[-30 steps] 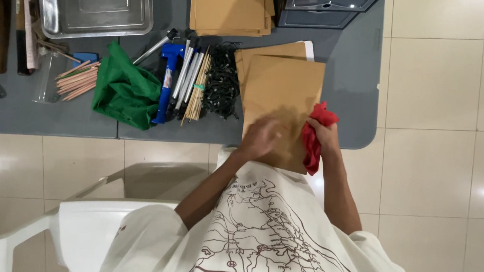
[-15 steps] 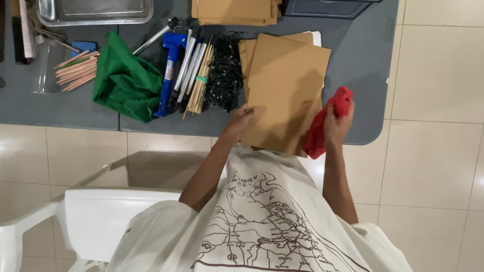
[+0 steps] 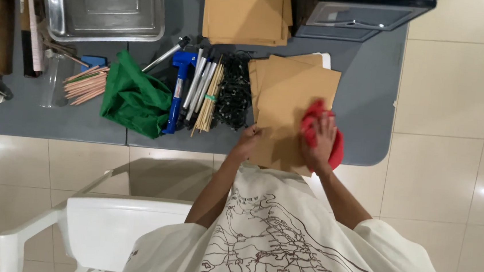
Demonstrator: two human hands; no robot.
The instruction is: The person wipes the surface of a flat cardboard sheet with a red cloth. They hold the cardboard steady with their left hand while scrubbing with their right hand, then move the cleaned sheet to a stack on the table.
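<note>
A brown cardboard sheet [image 3: 291,99] lies on top of a few similar sheets at the near edge of the grey table [image 3: 365,105]. My left hand [image 3: 247,140] grips the sheet's near left edge. My right hand [image 3: 320,141] presses a red cloth [image 3: 313,114] flat on the sheet's near right part, with some of the cloth hanging past the sheet's right side.
A stack of brown sheets [image 3: 246,10] lies further back, beside a dark appliance [image 3: 361,13] and a metal tray [image 3: 103,1]. Black ties [image 3: 233,89], rods and a blue tool [image 3: 180,85], a green cloth [image 3: 136,96] and wooden sticks [image 3: 85,83] lie to the left. A white plastic chair [image 3: 108,223] stands below.
My right hand has slid the red cloth leftward from the sheet's right edge onto its surface. My left hand has stayed on the near left edge.
</note>
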